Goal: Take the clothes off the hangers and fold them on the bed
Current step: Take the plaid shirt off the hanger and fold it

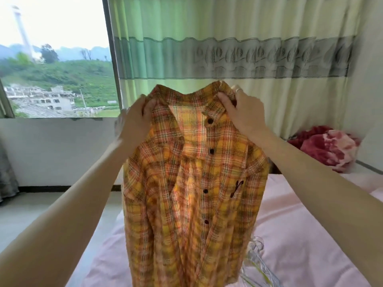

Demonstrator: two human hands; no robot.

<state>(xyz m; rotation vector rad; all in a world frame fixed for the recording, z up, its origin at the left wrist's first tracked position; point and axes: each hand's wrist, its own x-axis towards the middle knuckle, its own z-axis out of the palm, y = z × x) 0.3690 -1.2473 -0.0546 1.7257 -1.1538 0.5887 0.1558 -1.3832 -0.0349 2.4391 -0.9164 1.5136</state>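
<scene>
While both arms reach forward in the head view, the plaid shirt (pixel 192 183) hangs in mid-air at the centre of the frame, held up by its shoulders above the bed (pixel 300 235). The left hand (pixel 132 121), at about 10 o'clock from the shirt's middle, pinches the shirt's shoulder seam beside the collar, thumb in front and fingers curled behind the cloth. The right hand (pixel 242 112), at about 1 o'clock, grips the other side of the collar the same way, with a ring (pixel 238 90) on one finger. Each grip is closed tight on fabric. The shirt faces the camera, partly buttoned, its collar spread open and its hem dropping out of view at 6 o'clock. Clear wire hangers (pixel 257 262) lie on the pink bed sheet at 5 o'clock, just beside the shirt's lower edge. A red blanket (pixel 329 146) sits bunched at 3 o'clock. A green curtain (pixel 207 38) hangs behind at 12 o'clock, with a window (pixel 56 59) at 10 o'clock.
</scene>
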